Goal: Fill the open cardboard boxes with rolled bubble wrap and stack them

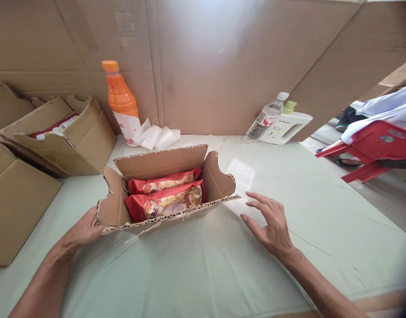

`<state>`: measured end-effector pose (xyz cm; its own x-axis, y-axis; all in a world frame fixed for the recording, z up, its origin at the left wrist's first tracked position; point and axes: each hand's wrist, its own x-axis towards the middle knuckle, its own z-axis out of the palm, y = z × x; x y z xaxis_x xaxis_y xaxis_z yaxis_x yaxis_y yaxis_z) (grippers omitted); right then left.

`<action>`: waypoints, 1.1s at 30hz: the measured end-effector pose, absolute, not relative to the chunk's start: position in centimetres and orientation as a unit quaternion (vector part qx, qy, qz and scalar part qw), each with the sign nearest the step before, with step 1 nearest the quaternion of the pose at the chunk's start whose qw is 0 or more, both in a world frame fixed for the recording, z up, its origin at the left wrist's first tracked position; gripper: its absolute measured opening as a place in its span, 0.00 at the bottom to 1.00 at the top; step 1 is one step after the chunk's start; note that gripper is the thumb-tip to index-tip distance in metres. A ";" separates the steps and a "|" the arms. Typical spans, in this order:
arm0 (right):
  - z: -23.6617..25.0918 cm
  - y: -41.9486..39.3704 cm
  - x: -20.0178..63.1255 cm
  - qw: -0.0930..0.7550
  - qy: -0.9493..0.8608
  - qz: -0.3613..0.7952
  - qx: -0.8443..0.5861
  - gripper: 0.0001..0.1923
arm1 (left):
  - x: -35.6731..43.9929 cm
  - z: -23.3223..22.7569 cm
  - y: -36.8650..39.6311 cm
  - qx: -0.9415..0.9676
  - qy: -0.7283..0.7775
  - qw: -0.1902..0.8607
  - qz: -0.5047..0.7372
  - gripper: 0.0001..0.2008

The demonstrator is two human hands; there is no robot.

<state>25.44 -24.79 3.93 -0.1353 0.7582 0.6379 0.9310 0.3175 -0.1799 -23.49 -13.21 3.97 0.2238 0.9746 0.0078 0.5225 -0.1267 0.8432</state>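
Note:
In the middle of the table stands an open cardboard box, its end flaps cut with curved notches. Two red snack packets with food pictures lie in it, a front packet and a rear packet. My left hand grips the box's left end, its fingertips partly hidden by the cardboard. Off the box's right end, apart from it, my right hand hovers with thumb and fingers spread and holds nothing. A thin white plastic sheet lies on the table between that hand and the box.
More cardboard boxes crowd the left, one box with packets inside. An orange bottle and crumpled white plastic pieces stand by the cardboard wall. A clear bottle and a white jug are back right. Beyond the table edge a person sits on a red chair.

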 end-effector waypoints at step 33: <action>3.8 -22.2 24.8 0.291 -0.623 0.020 -0.726 0.22 | -18.9 0.7 -13.8 0.658 0.614 0.278 0.337 0.29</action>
